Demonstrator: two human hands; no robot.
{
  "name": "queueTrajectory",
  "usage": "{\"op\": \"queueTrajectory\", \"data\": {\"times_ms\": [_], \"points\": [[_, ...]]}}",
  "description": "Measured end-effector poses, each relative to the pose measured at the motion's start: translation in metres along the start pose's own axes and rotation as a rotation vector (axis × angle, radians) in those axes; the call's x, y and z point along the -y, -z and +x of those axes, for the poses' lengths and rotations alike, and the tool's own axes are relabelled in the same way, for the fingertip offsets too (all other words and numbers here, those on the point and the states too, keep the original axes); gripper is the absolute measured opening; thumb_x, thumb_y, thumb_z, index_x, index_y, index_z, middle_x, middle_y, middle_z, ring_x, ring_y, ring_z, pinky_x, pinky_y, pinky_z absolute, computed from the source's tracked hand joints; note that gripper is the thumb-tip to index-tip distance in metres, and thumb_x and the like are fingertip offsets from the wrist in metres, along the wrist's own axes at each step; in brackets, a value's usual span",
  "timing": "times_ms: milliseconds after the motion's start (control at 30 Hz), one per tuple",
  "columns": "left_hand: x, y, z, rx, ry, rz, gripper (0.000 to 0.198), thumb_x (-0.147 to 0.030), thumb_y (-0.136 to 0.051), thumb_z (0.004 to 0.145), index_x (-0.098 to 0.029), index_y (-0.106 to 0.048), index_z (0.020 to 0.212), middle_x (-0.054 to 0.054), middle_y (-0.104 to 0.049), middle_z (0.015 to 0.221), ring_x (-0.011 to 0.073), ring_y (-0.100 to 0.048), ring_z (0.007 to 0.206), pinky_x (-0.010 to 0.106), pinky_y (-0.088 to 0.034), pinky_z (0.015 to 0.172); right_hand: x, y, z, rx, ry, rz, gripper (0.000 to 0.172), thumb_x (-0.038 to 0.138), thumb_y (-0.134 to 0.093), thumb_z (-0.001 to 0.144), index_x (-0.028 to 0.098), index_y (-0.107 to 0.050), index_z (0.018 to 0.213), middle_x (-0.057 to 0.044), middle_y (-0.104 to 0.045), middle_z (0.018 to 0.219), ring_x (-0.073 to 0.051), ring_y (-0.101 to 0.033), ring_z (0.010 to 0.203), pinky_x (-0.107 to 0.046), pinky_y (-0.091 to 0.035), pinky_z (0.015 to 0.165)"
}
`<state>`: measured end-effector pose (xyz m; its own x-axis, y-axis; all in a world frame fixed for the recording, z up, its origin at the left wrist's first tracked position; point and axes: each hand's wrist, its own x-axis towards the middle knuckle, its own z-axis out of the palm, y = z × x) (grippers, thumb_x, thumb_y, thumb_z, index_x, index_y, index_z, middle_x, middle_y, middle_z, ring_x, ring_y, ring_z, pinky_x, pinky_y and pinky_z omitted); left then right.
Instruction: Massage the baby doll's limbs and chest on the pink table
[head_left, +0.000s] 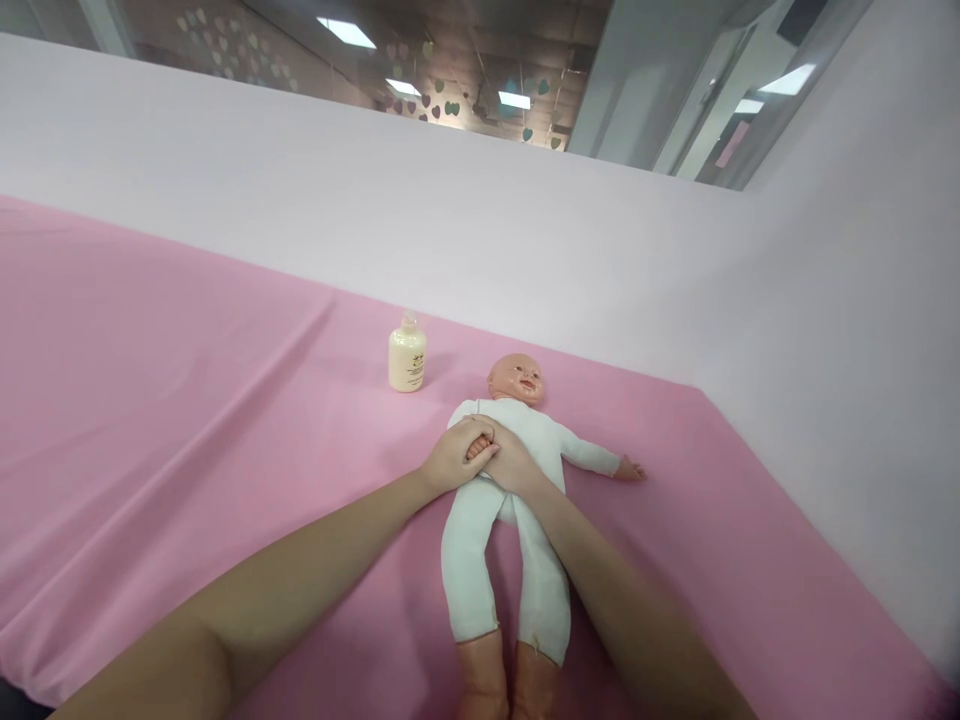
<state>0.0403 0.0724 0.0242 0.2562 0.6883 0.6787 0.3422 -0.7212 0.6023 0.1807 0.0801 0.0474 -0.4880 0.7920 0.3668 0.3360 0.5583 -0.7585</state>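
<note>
Doll (534, 428), supine, head toward far edge of bench (300, 420). Left hand (454, 455), right hand (514, 458): grip clamped around its hand. Bottle (407, 360), upright, near that edge.

Bare forearms (322, 540), bare left elbow (217, 645), bare wrists (431, 482), bare fingers (482, 461)

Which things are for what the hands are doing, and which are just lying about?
Seems part of the job:
Doll, its small hand between left hand and right hand
Pink sheet underneath

Seems just lying about:
Bottle, untouched
Heart shapes up high
</note>
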Motion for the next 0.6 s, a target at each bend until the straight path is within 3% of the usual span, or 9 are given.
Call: {"op": "queueTrajectory", "data": {"times_ms": [233, 600], "points": [[0.0022, -0.0019, -0.0023, -0.011, -0.066, 0.018, 0.007, -0.023, -0.049, 0.089, -0.019, -0.054, 0.087, 0.006, -0.059, 0.087, 0.0196, -0.055, 0.087, 0.035, -0.048, 0.082, 0.0038, 0.0023, 0.0, 0.021, 0.036, -0.03, 0.051, 0.012, -0.055, 0.077, 0.025, -0.054, 0.126, -0.005, -0.063, 0.126, -0.02, -0.061, 0.11, -0.038, -0.047, 0.102], [0.0061, -0.001, -0.0009, -0.016, -0.034, -0.027, 0.009, -0.014, -0.049, 0.085, -0.02, -0.054, 0.09, 0.005, -0.06, 0.091, 0.0188, -0.057, 0.089, 0.035, -0.049, 0.085, -0.0026, 0.0005, 0.0013, 0.002, 0.027, -0.08, 0.058, 0.007, -0.052, 0.07, 0.021, -0.054, 0.126, -0.006, -0.065, 0.12, -0.021, -0.061, 0.109, -0.039, -0.048, 0.099]]}}
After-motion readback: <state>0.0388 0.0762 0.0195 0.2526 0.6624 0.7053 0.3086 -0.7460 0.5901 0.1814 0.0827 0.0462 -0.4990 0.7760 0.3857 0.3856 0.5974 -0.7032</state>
